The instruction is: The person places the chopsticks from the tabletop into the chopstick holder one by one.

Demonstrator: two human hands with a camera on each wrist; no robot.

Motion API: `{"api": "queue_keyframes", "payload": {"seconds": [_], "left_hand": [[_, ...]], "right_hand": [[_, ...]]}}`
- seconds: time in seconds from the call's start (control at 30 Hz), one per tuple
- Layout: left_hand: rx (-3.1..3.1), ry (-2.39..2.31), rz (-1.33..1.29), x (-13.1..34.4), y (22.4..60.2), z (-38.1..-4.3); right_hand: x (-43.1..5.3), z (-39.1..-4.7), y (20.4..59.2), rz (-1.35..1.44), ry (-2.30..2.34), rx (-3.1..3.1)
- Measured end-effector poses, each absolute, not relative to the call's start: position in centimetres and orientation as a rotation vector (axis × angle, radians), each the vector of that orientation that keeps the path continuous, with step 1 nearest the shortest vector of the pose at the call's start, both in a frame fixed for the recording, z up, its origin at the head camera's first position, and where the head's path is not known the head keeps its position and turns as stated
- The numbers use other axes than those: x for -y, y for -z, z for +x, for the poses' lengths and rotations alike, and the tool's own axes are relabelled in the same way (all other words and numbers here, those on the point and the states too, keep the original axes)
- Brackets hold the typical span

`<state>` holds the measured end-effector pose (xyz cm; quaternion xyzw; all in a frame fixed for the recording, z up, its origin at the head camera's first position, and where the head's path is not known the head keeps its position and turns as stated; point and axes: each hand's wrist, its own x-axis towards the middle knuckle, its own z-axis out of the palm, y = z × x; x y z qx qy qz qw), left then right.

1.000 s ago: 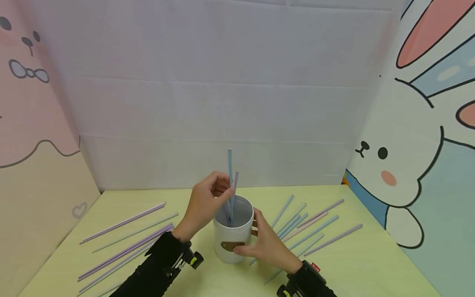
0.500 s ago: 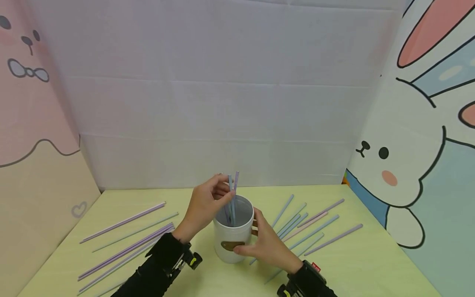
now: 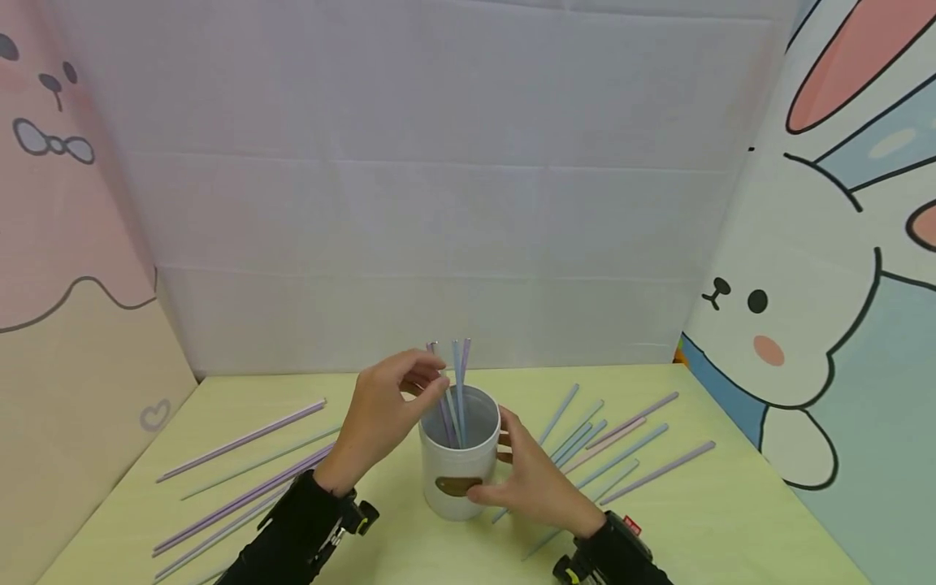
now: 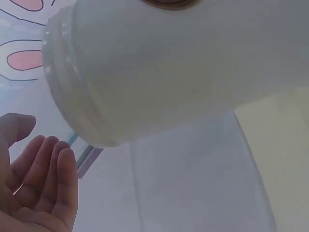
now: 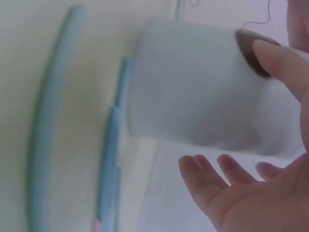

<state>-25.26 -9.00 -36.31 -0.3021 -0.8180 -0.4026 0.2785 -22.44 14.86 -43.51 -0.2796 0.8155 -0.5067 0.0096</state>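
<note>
A white cup point(image 3: 457, 479) with a brown oval label stands upright on the table, holding several pastel drinking straws point(image 3: 461, 394), blue and purple among them. My left hand point(image 3: 391, 404) is at the cup's left rim, partly in front of the straws. The left wrist view shows its loosely bent fingers point(image 4: 65, 183) with nothing between them, beside the cup's rim. My right hand point(image 3: 537, 479) is around the cup's right side. Its thumb lies at the label point(image 5: 248, 48) in the right wrist view, and the other fingers are along the far side.
Long purple and green straws point(image 3: 241, 500) lie in a loose row on the left of the yellow table point(image 3: 395, 520). More blue, purple and pink straws point(image 3: 621, 455) lie on the right. A white backdrop point(image 3: 439, 203) rises behind, with cartoon-printed panels either side.
The blue straw has gone down into the cup, its top now about level with the purple one. My left hand has let go of it and shifted left; the right hand stays at the cup.
</note>
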Motion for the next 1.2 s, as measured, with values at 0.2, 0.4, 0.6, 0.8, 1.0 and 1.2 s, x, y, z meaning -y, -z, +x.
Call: {"api": "queue_keyframes", "payload": {"seconds": [0.2, 0.4, 0.6, 0.8, 1.0, 1.2], "left_hand": [[2.203, 1.007, -0.842, 10.6, 35.4, -23.6], [2.248, 0.877, -0.843, 12.3, 35.9, -21.7], [2.242, 0.846, -0.908, 12.4, 37.1, -19.8], [2.198, 0.806, -0.966, 11.9, 38.9, -18.4], [2.207, 0.806, -1.028, 11.2, 41.3, -17.2], [2.272, 0.804, -1.120, 10.2, 43.3, -16.7]], "right_hand": [[-17.9, -21.7, 40.7, -0.897, 1.403, -2.728], [-22.2, -21.6, 38.2, -1.078, 1.050, -2.900], [-27.7, -21.9, 37.3, -1.283, 0.634, -3.026], [-33.3, -22.5, 37.6, -1.141, 0.326, -3.143], [-36.8, -23.1, 38.7, -1.057, 0.250, -3.087], [-39.9, -23.8, 40.8, -0.970, 0.216, -3.045]]}}
